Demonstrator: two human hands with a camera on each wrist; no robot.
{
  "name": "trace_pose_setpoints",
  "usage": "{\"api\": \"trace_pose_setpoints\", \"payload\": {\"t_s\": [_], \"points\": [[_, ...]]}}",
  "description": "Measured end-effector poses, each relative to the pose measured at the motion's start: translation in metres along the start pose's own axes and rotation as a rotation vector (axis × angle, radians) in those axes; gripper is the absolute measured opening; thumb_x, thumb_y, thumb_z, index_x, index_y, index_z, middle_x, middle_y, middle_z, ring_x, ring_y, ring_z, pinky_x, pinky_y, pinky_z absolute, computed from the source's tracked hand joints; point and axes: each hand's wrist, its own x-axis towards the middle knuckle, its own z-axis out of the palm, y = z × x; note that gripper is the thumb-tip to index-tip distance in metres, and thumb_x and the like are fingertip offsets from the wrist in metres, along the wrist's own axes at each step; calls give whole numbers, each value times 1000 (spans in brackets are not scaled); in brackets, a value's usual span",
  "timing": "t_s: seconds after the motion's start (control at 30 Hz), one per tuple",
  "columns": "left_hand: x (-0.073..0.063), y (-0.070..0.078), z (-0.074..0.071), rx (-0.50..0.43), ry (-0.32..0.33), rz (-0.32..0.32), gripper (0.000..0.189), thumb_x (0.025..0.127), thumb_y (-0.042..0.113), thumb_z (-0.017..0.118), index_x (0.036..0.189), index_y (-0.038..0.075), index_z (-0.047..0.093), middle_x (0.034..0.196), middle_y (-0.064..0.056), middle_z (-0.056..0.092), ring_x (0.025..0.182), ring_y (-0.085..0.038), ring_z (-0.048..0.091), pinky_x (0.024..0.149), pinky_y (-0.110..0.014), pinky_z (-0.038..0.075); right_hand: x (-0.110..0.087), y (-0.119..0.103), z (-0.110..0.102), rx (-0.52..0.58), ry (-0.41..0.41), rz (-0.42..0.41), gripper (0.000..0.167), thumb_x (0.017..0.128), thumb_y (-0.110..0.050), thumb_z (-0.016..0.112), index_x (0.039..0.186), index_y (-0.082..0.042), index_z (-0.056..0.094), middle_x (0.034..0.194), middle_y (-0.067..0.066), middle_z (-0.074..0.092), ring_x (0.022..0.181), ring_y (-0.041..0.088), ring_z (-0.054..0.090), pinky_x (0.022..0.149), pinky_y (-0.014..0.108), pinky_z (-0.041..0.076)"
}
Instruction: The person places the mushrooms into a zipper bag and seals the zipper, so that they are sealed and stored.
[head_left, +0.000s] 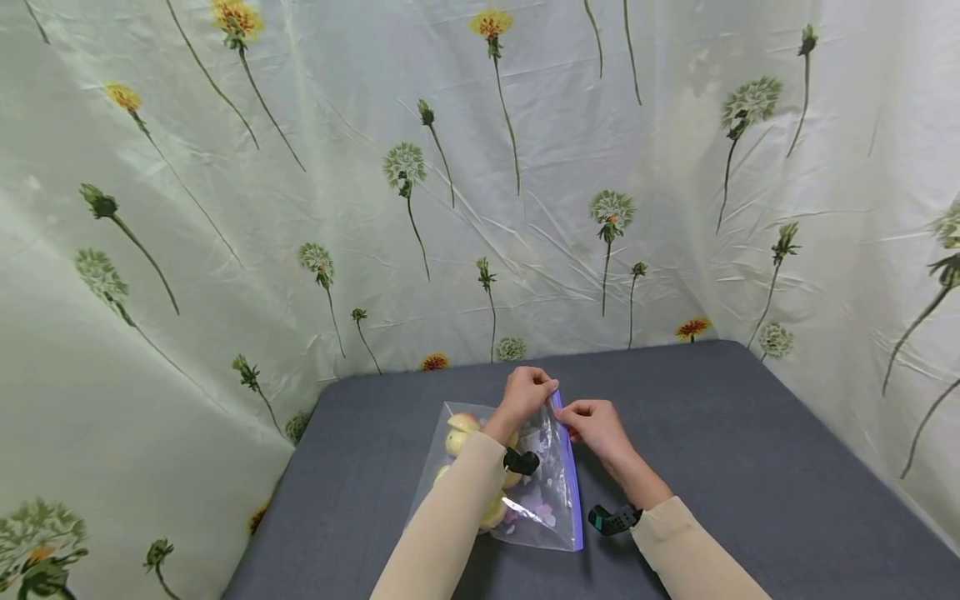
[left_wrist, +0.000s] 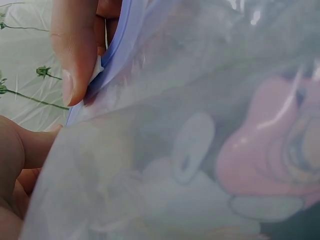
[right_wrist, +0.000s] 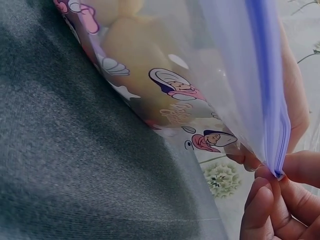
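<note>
A clear zip bag (head_left: 528, 521) with a purple seal strip (head_left: 572, 483) along its right side lies over the dark table. Inside it are several round, pale yellow pieces that look like fruit (head_left: 456, 440). At the far end of the strip, my left hand (head_left: 525, 392) pinches the seal between thumb and fingers. Slightly nearer, my right hand (head_left: 596, 427) pinches the same strip from the right. Pink and white cartoon prints (right_wrist: 212, 140) show on the bag in the right wrist view. My left forearm hides part of the bag and its contents.
A dark grey cloth-covered table (head_left: 697, 442) spreads around the bag. Behind and on both sides hangs a pale curtain (head_left: 555, 275) printed with dandelions. Black straps (head_left: 615, 519) with small devices sit on both wrists.
</note>
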Motion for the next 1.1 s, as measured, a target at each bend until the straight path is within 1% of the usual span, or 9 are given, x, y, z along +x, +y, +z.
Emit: {"api": "trace_pose_setpoints", "payload": {"t_s": [0.1, 0.17, 0.27, 0.43, 0.5, 0.73, 0.9, 1.1], "points": [[0, 1, 0, 3, -1, -6, 27, 97, 20, 70, 71, 13, 71, 60, 0, 61, 55, -15, 52, 51, -27, 39, -2, 0, 1, 7, 0, 6, 17, 92, -16, 75, 86, -1, 76, 70, 6, 66, 69, 34, 63, 64, 41, 55], [-1, 1, 0, 4, -4, -12, 27, 97, 19, 70, 71, 13, 71, 60, 0, 61, 55, -15, 52, 50, -27, 39, -4, 1, 1, 10, -2, 10, 16, 92, -16, 75, 86, -1, 76, 70, 5, 66, 70, 35, 63, 64, 42, 56], [-2, 1, 0, 7, -4, -16, 27, 97, 20, 70, 72, 12, 71, 62, -1, 62, 54, -15, 52, 50, -27, 39, -6, 1, 0, 9, -6, 8, 17, 92, -16, 75, 85, -1, 76, 70, 6, 65, 67, 30, 62, 63, 40, 55], [-2, 0, 0, 7, 1, -3, 24, 97, 21, 70, 75, 13, 73, 65, -1, 63, 56, -16, 55, 50, -28, 41, -9, 4, 0, 3, -8, -4, 17, 91, -16, 75, 84, 0, 76, 68, 5, 64, 60, 17, 57, 58, 33, 53], [-1, 0, 0, 10, 4, -1, 23, 97, 22, 70, 76, 13, 74, 66, 0, 63, 57, -16, 55, 51, -28, 42, -10, 4, 0, 3, -7, -6, 17, 91, -16, 75, 84, 0, 76, 68, 4, 64, 58, 15, 56, 57, 31, 52], [2, -4, 0, 46, 20, -5, 22, 96, 24, 71, 77, 14, 74, 67, 2, 63, 58, -14, 55, 53, -28, 43, -15, 7, 1, -12, -20, 1, 17, 91, -16, 76, 83, 0, 76, 66, 3, 62, 58, 14, 55, 57, 32, 52], [2, -3, -1, 33, 15, -22, 22, 96, 25, 71, 78, 14, 75, 69, 2, 64, 60, -15, 56, 54, -29, 44, -17, 9, 1, -22, -25, 0, 17, 91, -16, 76, 82, -2, 75, 67, 4, 62, 58, 15, 55, 58, 33, 52], [3, -4, 0, 19, 25, -26, 20, 97, 23, 70, 79, 13, 75, 70, 1, 64, 60, -15, 56, 54, -29, 43, -20, 10, 0, -33, -28, -2, 18, 91, -17, 77, 83, -2, 75, 69, 6, 63, 60, 16, 56, 57, 34, 52]]}}
